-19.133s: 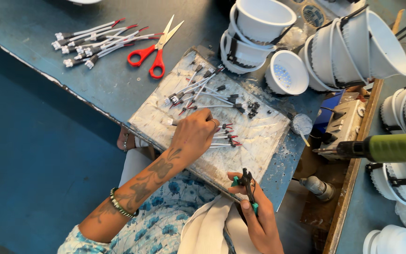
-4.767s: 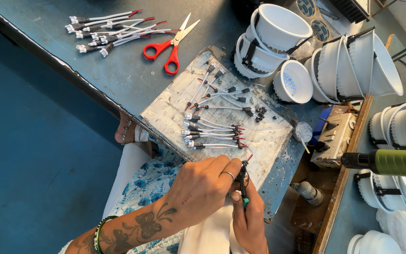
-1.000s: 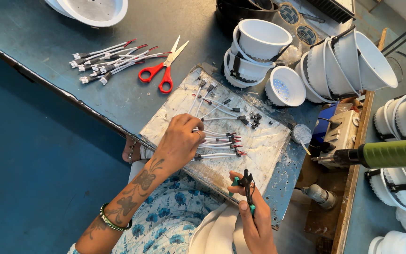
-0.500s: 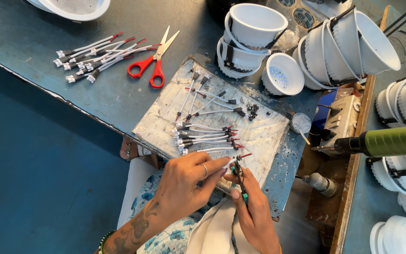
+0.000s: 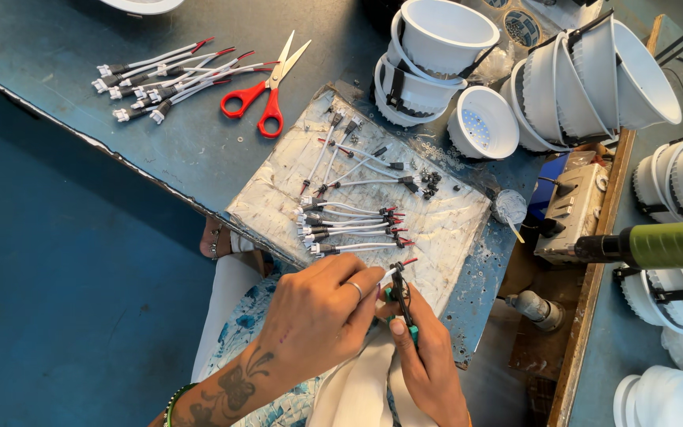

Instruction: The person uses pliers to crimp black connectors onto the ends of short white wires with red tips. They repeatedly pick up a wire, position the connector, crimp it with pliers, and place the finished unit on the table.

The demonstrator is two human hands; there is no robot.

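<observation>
My left hand [image 5: 318, 312], with a ring on one finger, pinches a short white wire lead with red tip [image 5: 393, 271] at the near edge of a scuffed white work board [image 5: 452, 229]. My right hand [image 5: 428, 360] grips a small black hand tool with green handles [image 5: 401, 300], whose jaws meet that lead. A row of finished leads with black connectors [image 5: 349, 228] lies on the board just beyond my hands. Several loose leads [image 5: 357, 154] lie farther up the board.
Red-handled scissors [image 5: 266, 91] and a bundle of white-plug leads [image 5: 164, 79] lie on the blue-grey table at left. White lamp housings [image 5: 436, 55] are stacked at the back and right [image 5: 594, 75]. A green-handled tool [image 5: 658, 243] lies at right near a small box [image 5: 575, 209].
My left hand reached onto the board a second ago, then came back with a lead to the tool in my right hand, where both hands now meet.
</observation>
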